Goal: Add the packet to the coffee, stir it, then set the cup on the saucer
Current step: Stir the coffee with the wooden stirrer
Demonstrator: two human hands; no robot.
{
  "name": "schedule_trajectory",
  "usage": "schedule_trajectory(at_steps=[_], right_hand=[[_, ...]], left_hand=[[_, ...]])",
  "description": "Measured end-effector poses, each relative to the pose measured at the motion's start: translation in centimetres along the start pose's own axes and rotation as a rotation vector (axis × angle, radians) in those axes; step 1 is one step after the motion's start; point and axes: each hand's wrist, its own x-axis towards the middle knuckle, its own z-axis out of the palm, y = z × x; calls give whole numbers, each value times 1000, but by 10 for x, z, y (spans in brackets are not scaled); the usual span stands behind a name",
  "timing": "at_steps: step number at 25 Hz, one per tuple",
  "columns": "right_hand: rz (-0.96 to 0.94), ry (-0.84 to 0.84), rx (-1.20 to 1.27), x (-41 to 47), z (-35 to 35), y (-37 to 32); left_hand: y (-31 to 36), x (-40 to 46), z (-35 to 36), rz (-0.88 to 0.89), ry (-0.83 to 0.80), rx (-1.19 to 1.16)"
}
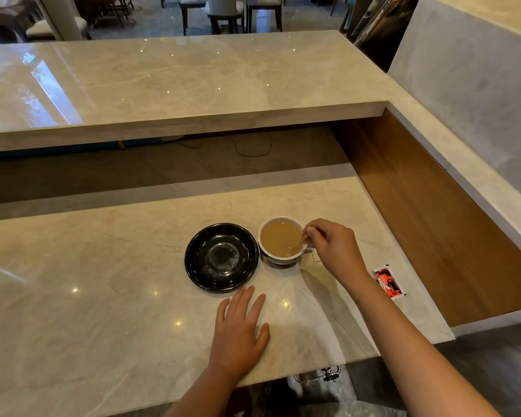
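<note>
Head view, your right hand [333, 246]: fingers pinched closed on the top of a thin wooden stirrer [298, 244], which slants down into the drink; the hand hovers over the right rim of the cup.
Head view, your left hand [241, 329]: open, palm down and fingers spread, lying flat on the marble counter [103, 296] just in front of the saucer, gripping nothing.
Cup [280, 240]: white, standing on the counter just to the right of the saucer and very close to its rim; you cannot tell if they touch. It is not on the saucer.
Coffee [278, 237]: pale, milky brown, filling most of the cup.
Saucer [221, 257]: black and glossy, empty, with a dull ring at its centre.
Packet [389, 282]: red, black and white, lying flat near the right edge of the counter, to the right of your right forearm and well apart from the cup. You cannot tell from here if it is torn open.
Raised ledge [178, 79]: a second marble top beyond the work surface, with chairs [226, 10] behind it.
</note>
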Motion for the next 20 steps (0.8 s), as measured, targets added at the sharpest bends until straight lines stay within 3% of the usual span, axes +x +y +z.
schedule_trajectory(at_steps=[4, 8, 13, 20], right_hand=[[130, 60, 264, -1, 13, -2], [198, 222, 365, 0, 31, -4], [104, 286, 166, 0, 24, 3], [23, 162, -41, -5, 3, 2]], left_hand=[[0, 0, 1, -3, -7, 1], [-1, 1, 1, -7, -3, -1], [-1, 1, 0, 0, 3, -1], [-1, 0, 1, -8, -14, -7]])
